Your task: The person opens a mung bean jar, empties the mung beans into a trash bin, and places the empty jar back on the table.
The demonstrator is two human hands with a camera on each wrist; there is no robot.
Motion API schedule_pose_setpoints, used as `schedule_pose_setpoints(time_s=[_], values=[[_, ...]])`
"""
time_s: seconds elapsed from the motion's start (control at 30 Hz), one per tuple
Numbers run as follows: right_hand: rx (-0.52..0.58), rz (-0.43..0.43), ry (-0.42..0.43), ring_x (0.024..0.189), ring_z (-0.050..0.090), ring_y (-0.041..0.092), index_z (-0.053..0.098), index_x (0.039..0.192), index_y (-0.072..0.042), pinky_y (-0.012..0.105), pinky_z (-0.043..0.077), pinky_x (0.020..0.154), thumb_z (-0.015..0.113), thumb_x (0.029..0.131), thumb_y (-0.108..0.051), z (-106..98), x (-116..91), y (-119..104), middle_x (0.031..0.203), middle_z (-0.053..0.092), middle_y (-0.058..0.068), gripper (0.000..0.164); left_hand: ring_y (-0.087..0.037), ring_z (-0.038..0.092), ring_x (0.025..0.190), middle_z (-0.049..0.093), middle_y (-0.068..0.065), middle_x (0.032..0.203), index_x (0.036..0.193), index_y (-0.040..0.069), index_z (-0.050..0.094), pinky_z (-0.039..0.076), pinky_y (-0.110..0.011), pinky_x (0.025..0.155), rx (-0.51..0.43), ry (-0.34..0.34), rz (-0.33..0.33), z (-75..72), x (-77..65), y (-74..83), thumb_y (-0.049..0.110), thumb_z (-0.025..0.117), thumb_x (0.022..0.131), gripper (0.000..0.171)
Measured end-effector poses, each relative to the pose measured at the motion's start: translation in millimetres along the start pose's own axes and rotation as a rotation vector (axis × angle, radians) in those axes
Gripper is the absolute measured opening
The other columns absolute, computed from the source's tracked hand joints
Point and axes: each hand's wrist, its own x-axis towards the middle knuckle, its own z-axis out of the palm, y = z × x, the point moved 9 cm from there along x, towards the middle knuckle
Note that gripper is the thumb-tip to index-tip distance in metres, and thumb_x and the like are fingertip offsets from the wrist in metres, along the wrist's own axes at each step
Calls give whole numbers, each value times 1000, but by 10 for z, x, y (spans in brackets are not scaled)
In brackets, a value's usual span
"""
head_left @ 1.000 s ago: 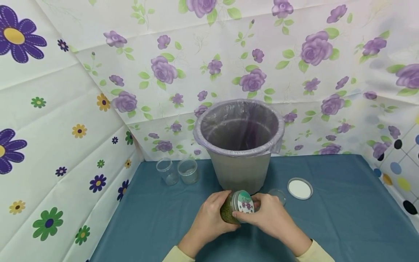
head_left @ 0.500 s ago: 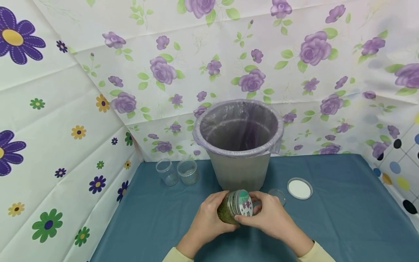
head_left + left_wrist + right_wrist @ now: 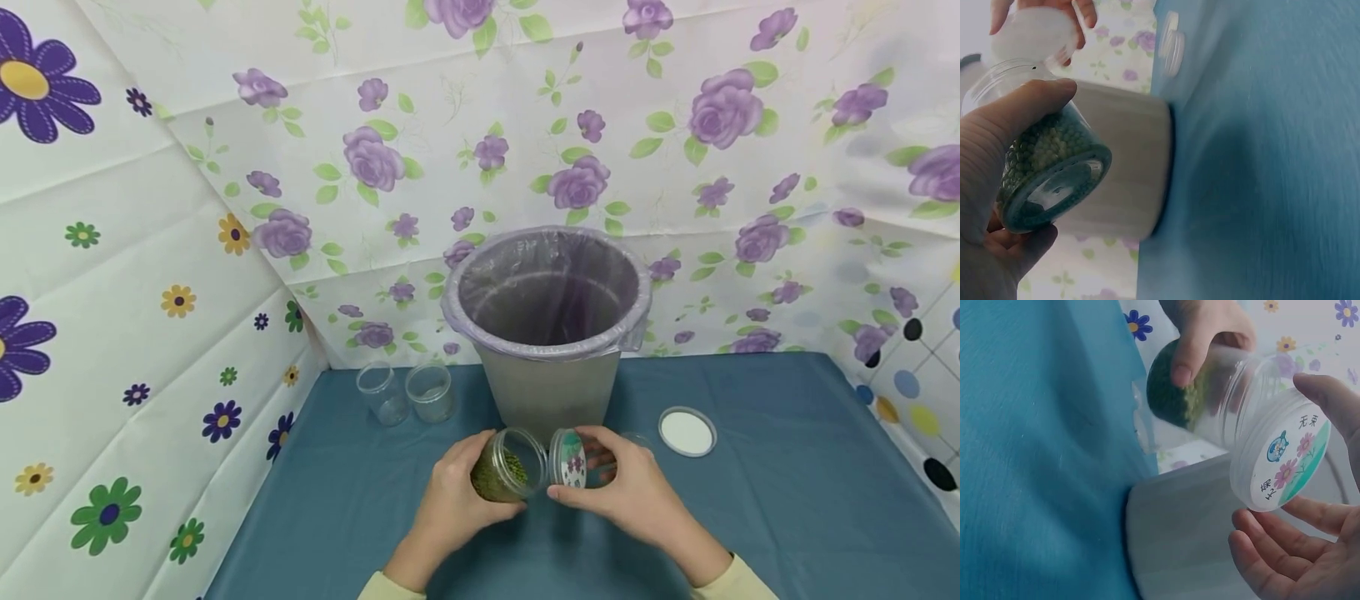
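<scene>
My left hand [image 3: 448, 492] grips a clear jar [image 3: 491, 475] partly filled with small green beans, which look like mung beans. The jar is tilted, its uncovered mouth facing right. In the left wrist view the beans [image 3: 1047, 144] lie toward the jar's base, and the thumb crosses its side. A printed lid [image 3: 573, 463] with flowers and a green patch is pinched at its edge by my right hand [image 3: 633, 487]. A narrow gap separates lid and jar mouth in the head view. The right wrist view shows the lid's label [image 3: 1291, 459] face on.
Just beyond my hands stands a grey bin [image 3: 555, 392] lined with a thin purple bag. Two clear plastic containers, one taller [image 3: 386, 398] and one wider [image 3: 431, 396], stand left of it. A white lid [image 3: 687, 432] lies to the right, beside a clear round piece mostly hidden behind my right hand.
The lid has come off the jar. My left hand has shifted left with the jar, and my right hand slightly right with the lid, so the beans show through the mouth.
</scene>
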Motion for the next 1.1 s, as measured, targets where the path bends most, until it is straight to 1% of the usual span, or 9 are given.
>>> schedule_pose_setpoints(time_s=[0.17,0.3,0.47,0.6,0.73,0.83,0.93,1.0,1.1], values=[[1,27,20,90,59,10,48,127,-35,26,53,71,77,56,-65,-10,41,85,110,59,-8,82,-7,56,112,54,16,125,130,34,49,52,-35,90,-41,51,-47,-116,-32,-135,46,88,54,87],[-3,2,26,93,58,10,44,133,-33,30,52,73,77,58,-65,-3,63,98,113,58,-7,88,-6,55,114,54,16,126,131,36,48,52,-34,91,-38,82,-71,-181,-69,-226,47,88,53,88],[-9,6,-7,94,59,10,49,125,-38,28,51,70,78,57,-64,64,75,145,115,58,-10,78,-8,56,113,54,14,127,132,35,47,53,-35,90,-35,90,-94,-241,-103,-311,56,83,55,88],[15,15,-10,97,62,12,51,125,-33,26,52,70,81,54,-61,122,104,203,113,60,-8,83,-5,55,113,53,17,126,131,37,45,53,-32,89,-27,86,-125,-276,-117,-374,64,78,56,86],[46,9,-13,102,63,17,51,128,-22,31,54,77,87,49,-53,188,135,262,116,60,-3,92,-4,54,114,52,17,126,132,36,46,52,-32,90,-29,84,-144,-296,-135,-402,58,82,55,87],[91,13,-51,106,62,20,47,128,-17,35,55,82,91,50,-40,279,157,333,123,56,2,92,-4,55,114,53,17,126,132,35,47,52,-32,90,-29,87,-151,-294,-152,-409,52,85,55,87],[132,9,-99,107,61,22,43,131,-14,34,55,83,91,54,-30,385,178,394,127,52,7,92,-4,55,113,53,17,125,132,36,46,52,-32,90,-18,85,-155,-278,-170,-420,60,81,55,88],[123,4,-115,107,62,22,42,133,-13,34,56,82,90,55,-31,442,194,422,129,51,8,93,-4,56,113,53,17,125,132,36,45,52,-31,90,-16,87,-154,-265,-179,-427,67,76,55,88],[69,8,-123,108,61,24,44,135,-13,38,55,83,89,55,-37,501,219,462,132,52,9,94,-4,56,112,54,16,125,131,37,45,52,-31,90,-24,85,-156,-252,-190,-427,70,74,55,88]])
